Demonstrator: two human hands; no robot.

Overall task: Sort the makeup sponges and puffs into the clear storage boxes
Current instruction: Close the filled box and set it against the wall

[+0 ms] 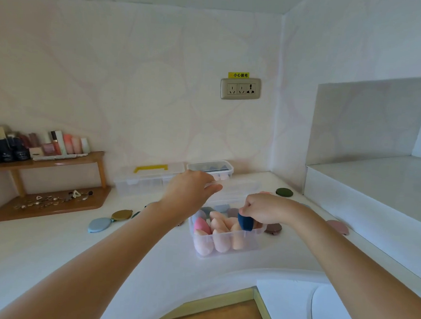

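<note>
A blue sponge (245, 222) is pinched at its top by the curled fingers and thumb of the right hand (267, 209). It hangs below the grip with its long axis roughly upright, over the right end of the near box (253, 247). That box is already packed with pink sponges (221, 235), stood on end, so little open room is left under the sponge. The far box (211, 166) lies beyond the grip and a little to the left, against the wall, and some blue pieces are dimly seen inside it — by colour, it is judged the likelier home for this sponge. The left hand (190, 190) is nearer to the far box, stretched out just in front of it with the thumb (215, 187) pointing right. Its fingers are hidden behind the back of the hand, so it cannot be told whether anything is held or touched. What looks like a clear lid (240, 186) lies between the two boxes — a low edge to be cleared if the sponge is carried far. Puffs are scattered on the counter (73, 249): a brown puff (273, 228) just beside the near box, a green puff (284, 192) at far right, a pale blue puff (99, 224) and a gold puff (122, 214) at left.
</note>
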